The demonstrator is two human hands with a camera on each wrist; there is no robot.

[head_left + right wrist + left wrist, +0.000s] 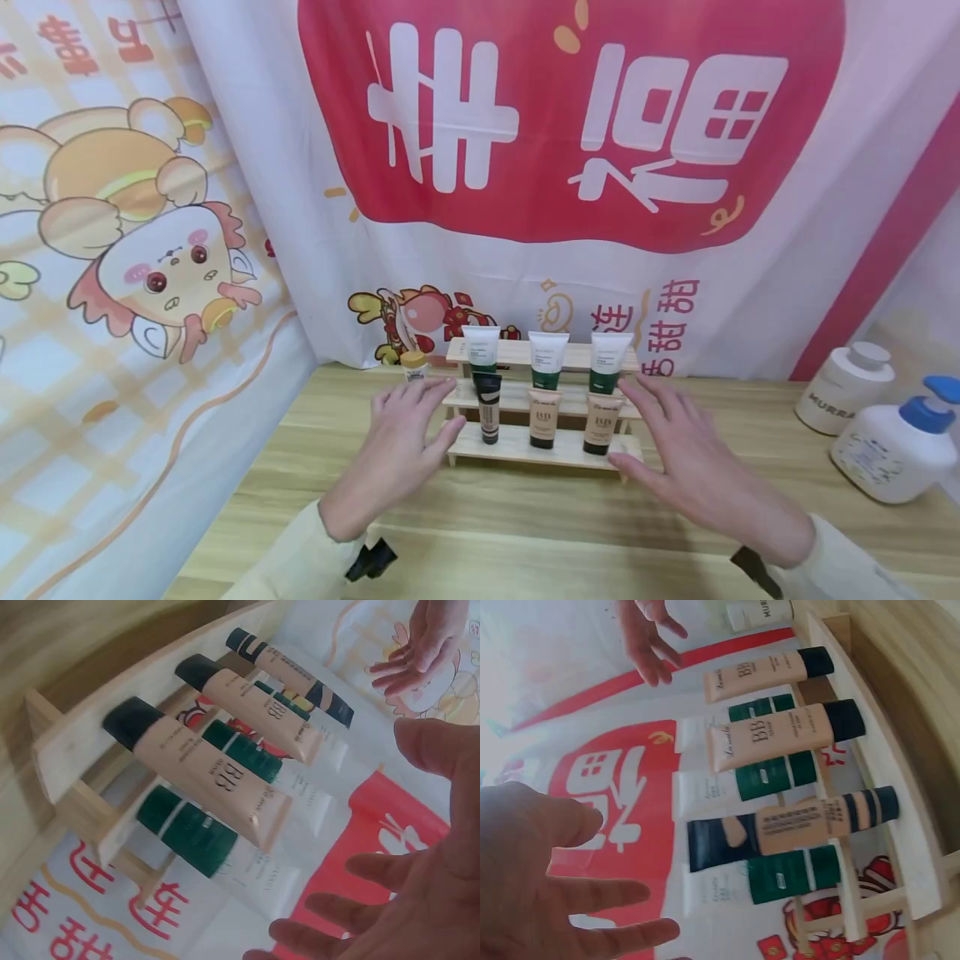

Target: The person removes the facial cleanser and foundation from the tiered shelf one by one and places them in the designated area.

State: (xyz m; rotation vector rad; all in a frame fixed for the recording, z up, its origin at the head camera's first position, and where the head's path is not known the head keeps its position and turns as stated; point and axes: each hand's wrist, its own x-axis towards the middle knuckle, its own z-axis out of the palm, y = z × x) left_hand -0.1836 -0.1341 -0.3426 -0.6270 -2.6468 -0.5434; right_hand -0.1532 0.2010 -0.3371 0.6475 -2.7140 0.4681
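Grip was wide and empty on left hand (402, 446) and right hand (693, 462), flanking the tiered wooden rack (512, 442) whose cosmetic tubes (543, 419) stood cap-down in two rows, probably stepped so labels showed.

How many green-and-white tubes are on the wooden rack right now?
3, all on the middle tier of the rack: the left tube, behind the dark tube; the centre tube; and the right tube. No others show in any view, and none seem hidden.

"BB" on tubes (543, 419), "MURRA" on bottle (840, 393)
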